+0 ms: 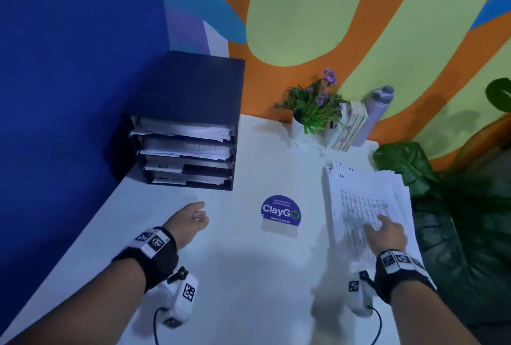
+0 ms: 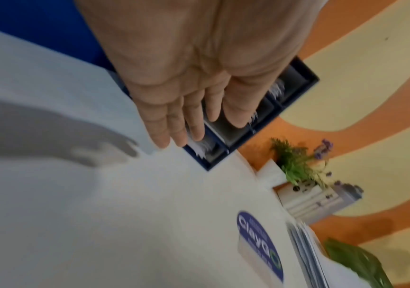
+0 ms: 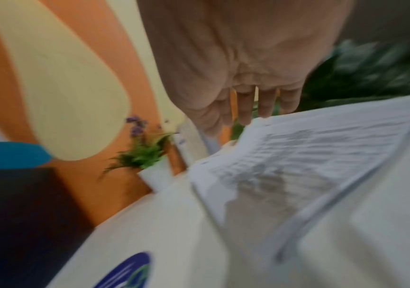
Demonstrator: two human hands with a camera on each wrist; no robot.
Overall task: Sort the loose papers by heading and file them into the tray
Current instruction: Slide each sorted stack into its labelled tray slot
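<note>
Reaching from the head view, my right hand (image 1: 387, 231) lies flat-fingered on the papers (image 1: 365, 201) at three o'clock, to peel one off; tray (image 1: 188, 151) at ten o'clock. Left wrist: left hand (image 2: 199, 87) loose, empty, free for filing. Right wrist: fingers (image 3: 245, 105) straight, gripping nothing.

The middle of the white worktop (image 1: 237, 267) is open, with only the flat round sticker (image 1: 280, 211) on it. The dark tray (image 1: 188, 134) blocks the left back corner. The paper stack (image 1: 367, 201) fills the right side, and the plant (image 1: 315, 104), books (image 1: 349, 129) and bottle (image 1: 373, 115) seem to crowd the wall behind it.
</note>
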